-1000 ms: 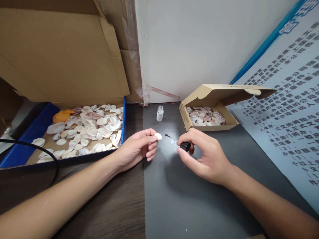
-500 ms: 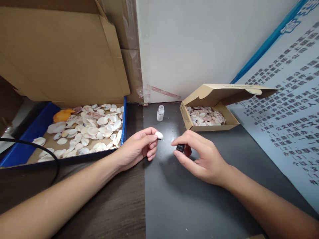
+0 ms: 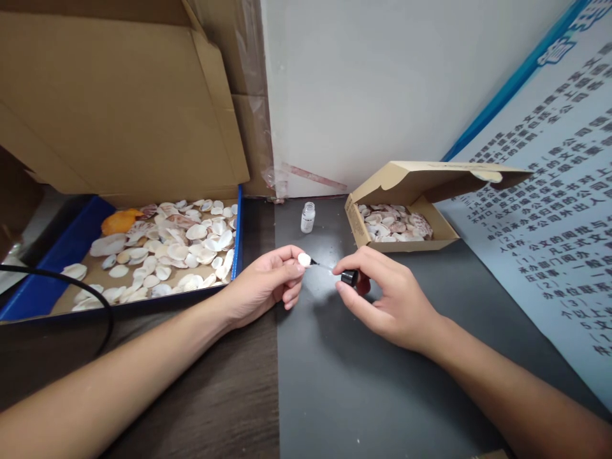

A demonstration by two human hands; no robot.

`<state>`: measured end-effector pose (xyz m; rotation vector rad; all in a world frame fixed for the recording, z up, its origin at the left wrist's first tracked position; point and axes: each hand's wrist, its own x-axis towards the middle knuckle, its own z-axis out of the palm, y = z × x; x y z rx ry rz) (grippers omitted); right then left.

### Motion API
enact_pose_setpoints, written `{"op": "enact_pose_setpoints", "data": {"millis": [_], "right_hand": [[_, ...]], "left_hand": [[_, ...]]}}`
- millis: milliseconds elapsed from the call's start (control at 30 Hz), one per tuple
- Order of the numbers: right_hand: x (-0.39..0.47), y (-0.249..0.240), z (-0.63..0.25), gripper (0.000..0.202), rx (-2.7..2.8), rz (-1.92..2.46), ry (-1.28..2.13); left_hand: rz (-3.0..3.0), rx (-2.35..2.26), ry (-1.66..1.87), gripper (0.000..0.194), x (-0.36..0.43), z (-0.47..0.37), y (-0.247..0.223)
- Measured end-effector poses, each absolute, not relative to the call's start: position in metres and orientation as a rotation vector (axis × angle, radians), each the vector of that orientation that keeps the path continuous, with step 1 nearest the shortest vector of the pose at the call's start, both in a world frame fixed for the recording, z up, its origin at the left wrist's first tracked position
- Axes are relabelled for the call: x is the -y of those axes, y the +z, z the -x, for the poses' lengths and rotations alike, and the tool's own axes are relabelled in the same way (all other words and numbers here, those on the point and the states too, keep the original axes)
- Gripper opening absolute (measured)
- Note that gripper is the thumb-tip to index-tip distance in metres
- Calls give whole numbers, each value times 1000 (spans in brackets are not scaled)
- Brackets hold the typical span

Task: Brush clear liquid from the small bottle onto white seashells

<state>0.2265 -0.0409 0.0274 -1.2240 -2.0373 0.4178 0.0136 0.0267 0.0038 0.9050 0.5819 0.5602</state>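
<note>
Between thumb and fingers, my left hand (image 3: 277, 277) pinches a small white seashell (image 3: 304, 260) above the edge of the grey mat. My right hand (image 3: 382, 293) is closed on the black cap of a brush (image 3: 349, 277). A thin clear stem runs left from that cap to a dark tip, which meets or nearly meets the shell's right edge; actual contact is hard to make out. Behind the hands, a small clear bottle (image 3: 308, 218) with a printed label stands upright and uncapped.
On the left, a blue-sided box (image 3: 237, 236) with a raised cardboard lid holds many shells; a black cable (image 3: 57, 275) crosses its front. A smaller cardboard box (image 3: 444, 231) with shells stands open at the back right. A printed poster (image 3: 554, 210) leans along the right.
The shell has turned in my left fingers and shows a rounder face. My right hand has tilted the brush, and its dark tip now shows at the shell.
</note>
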Motion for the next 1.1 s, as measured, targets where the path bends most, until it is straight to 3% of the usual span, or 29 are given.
{"op": "enact_pose_setpoints", "data": {"millis": [300, 500, 1100], "right_hand": [[40, 27, -228, 13, 2053, 1128, 414], [42, 32, -231, 12, 1981, 1093, 428], [41, 27, -232, 18, 1896, 1180, 519]], "left_hand": [[-1053, -594, 522, 29, -26, -14, 1], [-1255, -625, 375, 28, -20, -13, 4], [-1353, -635, 382, 30, -19, -13, 2]]}}
